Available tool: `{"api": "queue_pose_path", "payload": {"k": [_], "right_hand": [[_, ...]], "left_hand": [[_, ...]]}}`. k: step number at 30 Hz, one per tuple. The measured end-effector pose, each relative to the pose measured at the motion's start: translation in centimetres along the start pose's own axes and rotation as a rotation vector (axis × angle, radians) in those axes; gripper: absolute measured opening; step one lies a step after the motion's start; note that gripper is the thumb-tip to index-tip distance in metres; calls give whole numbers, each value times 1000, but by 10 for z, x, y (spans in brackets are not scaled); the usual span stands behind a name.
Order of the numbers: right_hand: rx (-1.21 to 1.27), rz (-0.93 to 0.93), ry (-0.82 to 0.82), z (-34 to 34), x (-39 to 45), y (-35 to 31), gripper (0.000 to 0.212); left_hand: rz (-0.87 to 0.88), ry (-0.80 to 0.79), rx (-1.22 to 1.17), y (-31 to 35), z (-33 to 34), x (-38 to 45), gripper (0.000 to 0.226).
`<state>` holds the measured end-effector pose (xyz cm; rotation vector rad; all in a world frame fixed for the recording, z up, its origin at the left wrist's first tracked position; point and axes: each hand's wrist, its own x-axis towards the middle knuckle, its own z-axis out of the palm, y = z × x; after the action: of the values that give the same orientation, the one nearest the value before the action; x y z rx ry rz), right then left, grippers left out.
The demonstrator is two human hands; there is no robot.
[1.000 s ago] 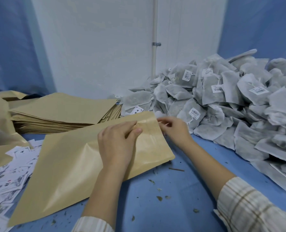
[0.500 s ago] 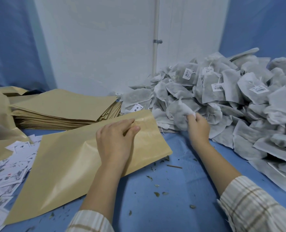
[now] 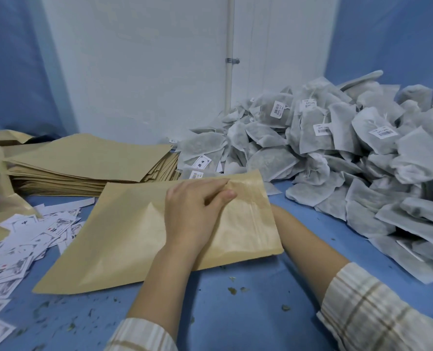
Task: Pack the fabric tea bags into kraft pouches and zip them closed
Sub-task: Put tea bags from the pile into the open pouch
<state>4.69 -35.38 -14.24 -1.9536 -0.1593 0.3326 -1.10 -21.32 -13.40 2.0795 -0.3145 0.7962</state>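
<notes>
- Kraft pouch [image 3: 139,231]: lies slanted across the middle of the blue surface [image 3: 235,312], mouth end toward the tea bag heap [image 3: 349,158].
- Left hand [image 3: 192,214]: grips the pouch's upper layer near the mouth, fingers curled.
- Right hand: hidden inside or behind the pouch mouth; only its forearm [image 3: 309,249] shows, so grip cannot be told.
- Flat pouch stack [image 3: 84,168]: far left edge.
- Printed labels [image 3: 20,239]: scattered along the left edge.

One kraft pouch [image 3: 134,239] is lying apart on the blue table [image 3: 235,312], and one stack of flat kraft pouches [image 3: 84,168] is sitting behind it. One heap of fabric tea bags [image 3: 349,160] and one scatter of printed paper labels [image 3: 20,244] are lying there, both too numerous to count. Two hands are working: the left hand [image 3: 192,211] is showing, and the right is hidden inside the pouch.
</notes>
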Motion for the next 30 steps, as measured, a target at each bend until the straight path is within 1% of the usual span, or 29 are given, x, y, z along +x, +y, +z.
{"api": "queue_pose_path", "payload": {"k": [2,3,4,5,6,7,8,9,10,11,12,13,14,15,16,19,20,21,22,24,25,26,28,29,30], "right_hand": [[-50,84,-55,-1,2,2,34],[-85,66,-62,-2,1,1,31],[-54,21,-53,-3,-1,-1,25],[43,-46,-15,-4,-2,-3,19],[152,-137,71,-6,-3,-5,18],[225,-216,215,-11,1,-1,17],[208,-271,392,-17,7,5,14],[30,-289,574,-25,14,13,18],[-240,-252,685,-33,19,21,27],[-481,-190,705,-39,23,30,36],[-653,-116,644,-42,26,36,43],[-766,-54,547,-42,28,40,47],[-851,-32,463,-40,29,42,51],[-918,-46,425,-36,31,45,52],[-950,-87,456,-33,33,46,51],[-924,-180,704,-35,30,38,34],[-868,-205,752,-37,29,38,32],[-756,-220,791,-39,27,39,33],[-593,-238,844,-40,25,39,36],[-152,-249,938,-44,25,36,39],[79,-225,949,-45,25,34,35],[273,-196,936,-47,24,30,31],[509,-175,833,-47,20,23,28],[542,-190,764,-45,20,21,27],[511,-212,704,-41,19,19,24]], "left_hand": [[-15,15,7,-3,0,0,17],[-36,24,4,-4,-1,0,17],[-55,35,11,-6,-2,1,18],[-69,51,34,-7,-3,1,20],[-79,69,68,-8,-3,1,22],[-86,90,98,-9,-4,1,23],[-91,110,116,-10,-4,1,23],[-96,130,121,-11,-5,1,23],[-103,144,124,-12,-6,1,22],[-109,154,131,-14,-7,1,21],[-112,164,147,-15,-8,1,20],[-115,176,169,-16,-8,1,20],[-120,192,191,-17,-9,2,19],[-130,209,210,-18,-10,1,18],[-141,226,221,-20,-10,2,18],[-175,263,225,-23,-13,2,19],[-187,269,231,-23,-14,2,21],[-196,271,234,-24,-15,2,22],[-202,272,237,-24,-15,2,22],[-208,271,246,-25,-16,2,22],[-208,268,253,-25,-16,2,21],[-207,265,259,-24,-16,2,21],[-211,260,251,-24,-17,2,22],[-209,264,238,-23,-18,2,22],[-203,269,220,-22,-18,2,21]]}}
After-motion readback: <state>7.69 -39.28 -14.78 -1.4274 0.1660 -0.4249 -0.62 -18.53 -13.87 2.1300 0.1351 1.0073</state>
